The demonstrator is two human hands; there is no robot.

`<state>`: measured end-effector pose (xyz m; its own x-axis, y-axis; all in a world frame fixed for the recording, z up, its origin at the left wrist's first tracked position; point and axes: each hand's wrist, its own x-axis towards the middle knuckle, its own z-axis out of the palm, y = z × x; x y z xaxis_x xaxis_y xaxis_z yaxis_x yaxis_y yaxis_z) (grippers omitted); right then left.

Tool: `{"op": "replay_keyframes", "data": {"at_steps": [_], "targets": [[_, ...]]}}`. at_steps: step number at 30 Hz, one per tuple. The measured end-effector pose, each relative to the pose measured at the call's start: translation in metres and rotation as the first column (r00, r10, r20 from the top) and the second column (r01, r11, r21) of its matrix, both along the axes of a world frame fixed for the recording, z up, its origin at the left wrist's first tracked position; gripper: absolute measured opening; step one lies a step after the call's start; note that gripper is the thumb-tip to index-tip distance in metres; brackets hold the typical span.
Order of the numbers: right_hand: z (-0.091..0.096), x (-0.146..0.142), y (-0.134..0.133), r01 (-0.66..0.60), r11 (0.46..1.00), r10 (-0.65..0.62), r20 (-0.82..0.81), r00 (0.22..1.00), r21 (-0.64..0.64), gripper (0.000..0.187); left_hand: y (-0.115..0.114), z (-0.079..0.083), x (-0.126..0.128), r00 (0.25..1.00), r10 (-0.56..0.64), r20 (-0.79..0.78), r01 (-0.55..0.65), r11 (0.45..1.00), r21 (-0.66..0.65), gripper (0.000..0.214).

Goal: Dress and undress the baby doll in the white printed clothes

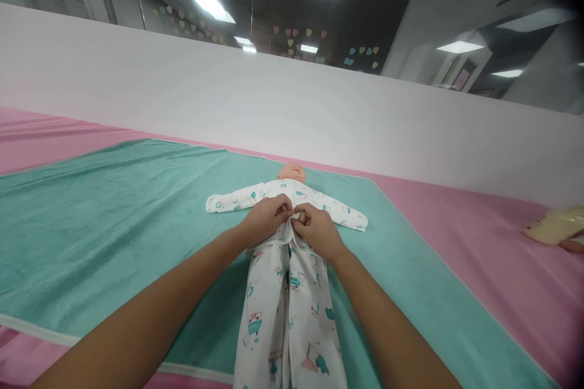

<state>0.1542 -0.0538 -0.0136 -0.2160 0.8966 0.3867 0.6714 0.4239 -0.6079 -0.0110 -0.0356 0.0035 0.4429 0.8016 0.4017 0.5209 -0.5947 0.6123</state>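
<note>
A baby doll (292, 171) lies on its back, its head toward the wall. It wears a white printed top (239, 198) with both sleeves spread sideways, and matching long trousers (292, 316) reaching toward me. My left hand (270, 216) pinches the top's front edge near the middle of the doll's belly. Right beside it, my right hand (317, 228) pinches the facing edge, fingertips almost touching the left ones. Both hands are closed on the cloth where the two front edges meet. Whatever fastener may be between the fingertips is hidden.
Under the doll is a teal blanket (114, 213) with a white border, spread over a pink sheet (433, 213). A pale yellow object (554, 225) lies at the far right. Behind stands a white wall (274, 103) with a mirror-like or glass panel (283, 0) above.
</note>
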Motion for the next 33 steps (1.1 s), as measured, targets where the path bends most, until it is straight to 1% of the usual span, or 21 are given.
{"op": "replay_keyframes", "data": {"at_steps": [3,6,9,12,14,17,22,27,33], "targets": [[-0.0013,-0.003,-0.0005,0.062,0.996,-0.067,0.086,0.994,0.069,0.016,0.0007,-0.0017,0.0005,0.996,0.029,-0.079,-0.022,0.996,0.091,0.017],[-0.0027,-0.0051,-0.0016,0.093,0.989,-0.109,0.145,0.983,0.115,0.018,-0.0004,-0.0025,0.0009,0.991,0.035,-0.131,-0.016,0.989,0.149,0.021],[-0.0035,-0.0059,-0.0029,0.109,0.984,-0.133,0.17,0.976,0.141,0.021,-0.0025,-0.0015,0.0012,0.988,0.03,-0.149,-0.004,0.985,0.174,0.016],[-0.004,-0.0059,-0.0034,0.104,0.984,-0.129,0.175,0.976,0.145,0.023,-0.0033,-0.0006,0.0013,0.991,0.034,-0.133,-0.01,0.985,0.172,0.009],[-0.0041,-0.0057,-0.0032,0.094,0.985,-0.118,0.166,0.979,0.145,0.023,-0.0029,-0.0013,0.0014,0.992,0.035,-0.121,-0.015,0.986,0.167,0.004],[-0.0034,-0.005,-0.0026,0.087,0.989,-0.104,0.141,0.985,0.121,0.024,-0.0023,-0.0037,0.002,0.992,0.053,-0.118,-0.032,0.984,0.174,0.007],[-0.0031,-0.0041,-0.0009,0.071,0.996,-0.073,0.044,0.996,0.048,0.019,-0.0026,-0.0071,0.0036,0.991,0.081,-0.106,-0.06,0.981,0.185,0.009],[-0.0044,-0.0044,0.0,0.075,0.996,-0.074,-0.015,0.997,0.046,0.019,-0.0025,-0.0082,0.0044,0.991,0.092,-0.094,-0.073,0.979,0.189,0.009],[-0.0045,-0.0017,0.001,0.052,0.998,-0.05,-0.105,0.993,0.018,0.02,-0.0022,-0.0082,0.0043,0.991,0.091,-0.099,-0.07,0.978,0.195,0.006]]}}
